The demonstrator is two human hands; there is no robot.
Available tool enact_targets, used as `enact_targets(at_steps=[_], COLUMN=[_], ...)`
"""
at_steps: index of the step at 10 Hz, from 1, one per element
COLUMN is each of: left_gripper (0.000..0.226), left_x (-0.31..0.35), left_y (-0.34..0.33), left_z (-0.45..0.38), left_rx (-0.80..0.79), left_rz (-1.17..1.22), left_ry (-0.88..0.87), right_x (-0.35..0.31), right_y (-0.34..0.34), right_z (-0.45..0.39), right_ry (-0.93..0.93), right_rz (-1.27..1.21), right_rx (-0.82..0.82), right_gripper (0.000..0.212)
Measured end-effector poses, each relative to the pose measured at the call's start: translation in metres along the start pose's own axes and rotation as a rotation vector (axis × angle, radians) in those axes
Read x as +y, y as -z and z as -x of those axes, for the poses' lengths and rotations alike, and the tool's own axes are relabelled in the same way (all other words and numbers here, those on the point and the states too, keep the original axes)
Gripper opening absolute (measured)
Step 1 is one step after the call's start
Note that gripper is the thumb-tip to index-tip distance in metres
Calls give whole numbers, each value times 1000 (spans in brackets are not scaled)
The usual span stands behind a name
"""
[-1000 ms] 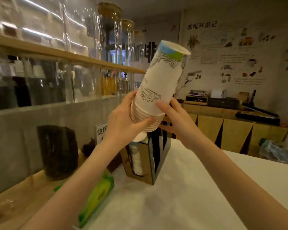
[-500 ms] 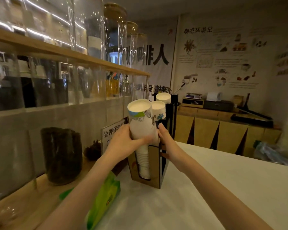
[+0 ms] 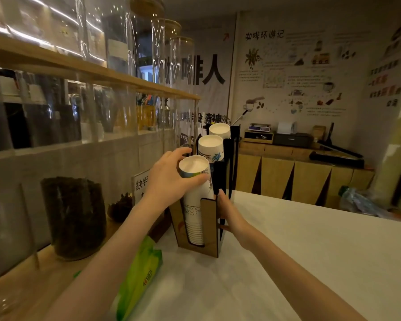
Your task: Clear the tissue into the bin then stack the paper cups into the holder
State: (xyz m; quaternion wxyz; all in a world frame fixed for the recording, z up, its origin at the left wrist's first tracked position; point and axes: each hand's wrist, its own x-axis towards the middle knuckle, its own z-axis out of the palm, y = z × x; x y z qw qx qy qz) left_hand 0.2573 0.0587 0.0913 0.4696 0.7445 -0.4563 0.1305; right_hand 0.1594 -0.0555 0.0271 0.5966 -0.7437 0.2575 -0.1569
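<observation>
A stack of white printed paper cups stands upside down in the front slot of a brown and black cup holder on the white counter. My left hand is wrapped around the top of this stack. My right hand grips the holder's right side. Behind it, two more cup stacks rise from the holder's rear slots. No loose tissue or bin is in view.
A green tissue pack lies on the counter under my left forearm. A dark jar and a small sign stand on the wooden ledge at left. Glass shelving runs along the left; a wooden cabinet stands behind the counter.
The cup stack, held high in both hands a second ago, has gone down into the holder's front slot. My left hand slid up to its top and my right hand moved onto the holder.
</observation>
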Motion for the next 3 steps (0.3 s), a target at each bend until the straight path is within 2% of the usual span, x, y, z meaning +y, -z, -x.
enact_targets(at_steps=[1, 2, 3], left_gripper=[65, 69, 83], left_x=[6, 19, 34], left_y=[8, 15, 18], left_z=[-10, -18, -28], left_rx=[-126, -342, -573], left_rz=[-136, -257, -411], left_ry=[23, 79, 169], right_x=[-10, -26, -42], right_y=[5, 18, 42], right_z=[3, 13, 22], right_ry=[-49, -34, 190], right_rz=[87, 200, 233], right_rx=[-43, -47, 89], right_gripper=[63, 54, 39])
